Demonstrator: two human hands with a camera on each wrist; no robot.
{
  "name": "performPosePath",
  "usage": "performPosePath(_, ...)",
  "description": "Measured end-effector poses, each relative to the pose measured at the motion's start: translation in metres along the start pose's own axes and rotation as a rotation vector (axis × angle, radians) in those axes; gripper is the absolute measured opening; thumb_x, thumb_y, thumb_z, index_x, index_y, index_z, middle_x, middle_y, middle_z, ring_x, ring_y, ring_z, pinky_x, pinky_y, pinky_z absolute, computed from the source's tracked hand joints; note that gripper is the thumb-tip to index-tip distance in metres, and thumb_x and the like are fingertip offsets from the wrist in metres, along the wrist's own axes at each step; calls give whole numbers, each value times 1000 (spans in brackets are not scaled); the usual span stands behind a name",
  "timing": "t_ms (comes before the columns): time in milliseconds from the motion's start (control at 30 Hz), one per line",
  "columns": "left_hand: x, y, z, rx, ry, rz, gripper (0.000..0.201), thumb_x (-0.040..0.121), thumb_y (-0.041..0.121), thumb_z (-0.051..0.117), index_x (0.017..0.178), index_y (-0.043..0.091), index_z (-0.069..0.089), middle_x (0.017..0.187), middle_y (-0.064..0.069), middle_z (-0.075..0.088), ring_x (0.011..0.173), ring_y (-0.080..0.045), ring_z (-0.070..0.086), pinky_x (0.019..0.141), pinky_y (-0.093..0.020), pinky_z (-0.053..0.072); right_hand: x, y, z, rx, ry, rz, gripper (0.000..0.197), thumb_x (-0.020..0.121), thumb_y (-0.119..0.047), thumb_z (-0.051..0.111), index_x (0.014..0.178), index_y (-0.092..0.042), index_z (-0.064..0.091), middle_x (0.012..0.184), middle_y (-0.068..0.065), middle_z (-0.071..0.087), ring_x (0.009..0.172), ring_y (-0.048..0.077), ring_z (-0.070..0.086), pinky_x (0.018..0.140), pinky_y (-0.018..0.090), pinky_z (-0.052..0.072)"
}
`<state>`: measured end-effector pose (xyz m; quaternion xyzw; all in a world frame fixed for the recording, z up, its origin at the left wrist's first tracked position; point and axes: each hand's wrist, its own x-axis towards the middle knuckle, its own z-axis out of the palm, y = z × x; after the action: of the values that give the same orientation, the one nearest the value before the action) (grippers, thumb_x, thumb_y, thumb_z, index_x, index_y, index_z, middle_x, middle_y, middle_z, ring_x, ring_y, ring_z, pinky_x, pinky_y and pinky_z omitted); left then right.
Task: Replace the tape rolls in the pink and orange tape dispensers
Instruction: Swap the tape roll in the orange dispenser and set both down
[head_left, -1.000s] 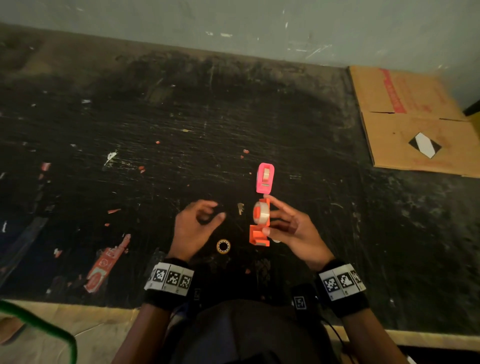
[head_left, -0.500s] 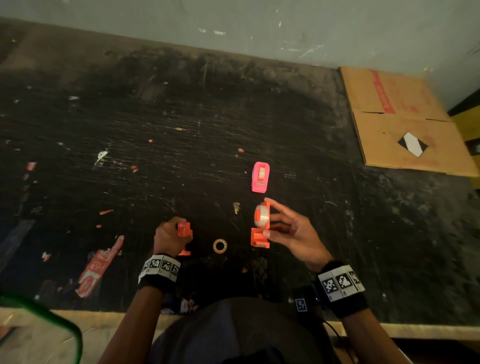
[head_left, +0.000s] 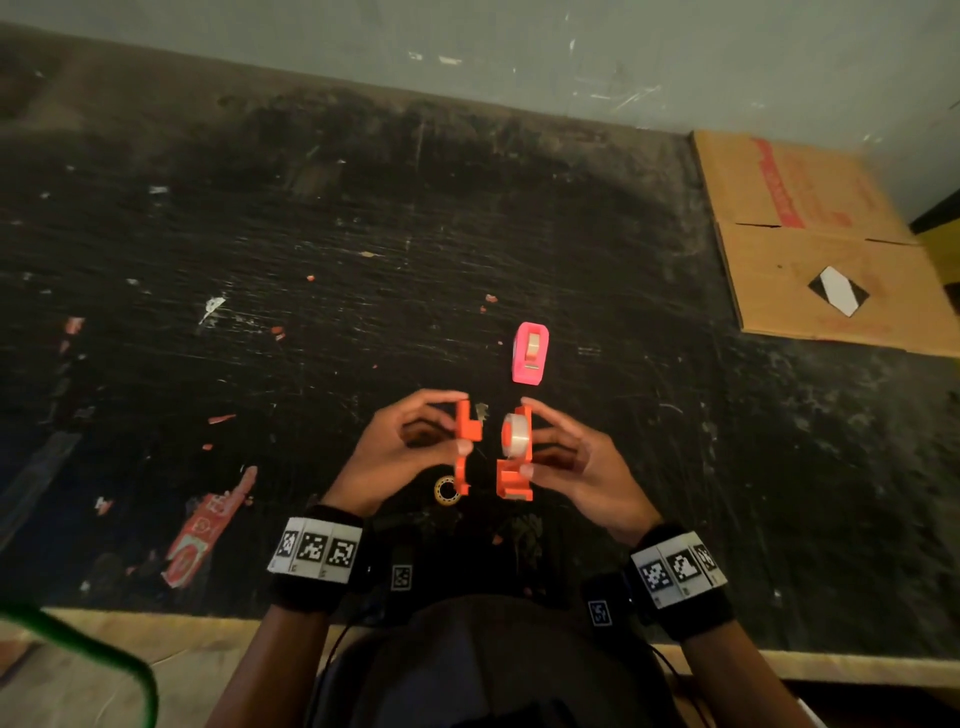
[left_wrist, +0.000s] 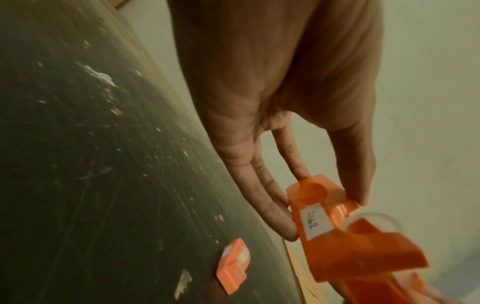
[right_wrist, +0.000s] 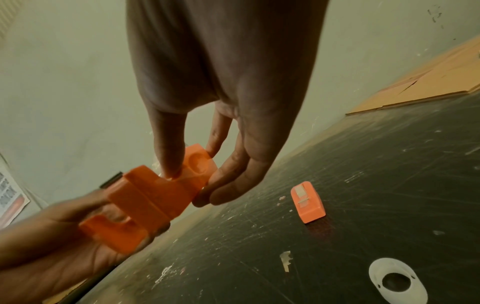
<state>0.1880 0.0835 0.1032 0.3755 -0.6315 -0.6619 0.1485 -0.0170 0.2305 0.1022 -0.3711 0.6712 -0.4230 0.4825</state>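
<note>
- Your left hand (head_left: 400, 449) pinches the loose orange cover (head_left: 464, 441) between thumb and fingers (left_wrist: 272, 207), holding it upright with its long axis running toward and away from you.
- Your right hand (head_left: 576, 462) grips the orange base (head_left: 514, 467) the same way, thumb and fingers clamped on its outer side, long axis parallel to the cover.
- The base carries a clear tape roll (head_left: 515, 435) on its hub, the roll's open face turned toward the cover.
- The two orange halves stand side by side above the surface (head_left: 311, 234), apart, with a narrow gap between them; the cover lies directly left of the base, so closing them looks like a straight sideways push together.
- Both hands are equally near the join.
- A small ring, probably the spent core (head_left: 447, 490), lies on the surface just beneath your left hand.
- The pink dispenser (head_left: 530, 353) stands closed on the surface just beyond your hands, with tape showing in its top slot; whether that roll is new, you cannot tell.
- A flat cardboard sheet (head_left: 831, 244) lies far right.
</note>
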Motion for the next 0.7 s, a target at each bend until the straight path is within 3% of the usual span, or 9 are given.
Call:
performPosePath(133, -1, 10, 13, 12, -71, 12, 58, 72, 16, 86, 122, 37, 66, 106, -3, 73, 100, -14, 71, 91, -25, 53, -1, 1, 0, -1, 0, -12, 79, 84, 2, 78, 150, -28, 46, 121, 5, 74, 113, 17, 72, 100, 34, 56)
performPosePath(300, -5, 16, 20, 22, -60, 24, 58, 74, 10, 84, 125, 29, 65, 107, -6, 72, 99, -14, 70, 83, -12, 54, -3, 4, -1, -4, 7, -13, 78, 83, 1, 78, 149, -30, 47, 120, 4, 75, 113, 17, 71, 104, 41, 54)
performPosePath(467, -5, 16, 22, 26, -56, 10, 56, 74, 13, 84, 124, 33, 65, 107, -3, 72, 100, -11, 70, 85, -22, 55, -2, 6, -2, 8, 5, -8, 79, 84, 0, 78, 148, -32, 47, 120, 1, 75, 114, 16, 71, 107, 46, 51)
performPosePath(600, -5, 13, 24, 5, -41, 4, 56, 75, 12, 83, 124, 32, 65, 105, -5, 73, 101, -12, 71, 97, -35, 55, -2, 6, -2, 25, 10, -13, 78, 84, 0, 78, 148, -34, 47, 121, 1, 74, 115, 16, 71, 106, 45, 53)
performPosePath(700, -5, 10, 24, 9, -37, 7, 55, 75, 13, 83, 123, 35, 66, 104, -3, 74, 102, -11, 70, 100, -40, 54, -4, 5, -1, 25, 12, -27, 78, 84, -2, 78, 148, -34, 47, 121, 1, 74, 114, 15, 71, 105, 42, 53)
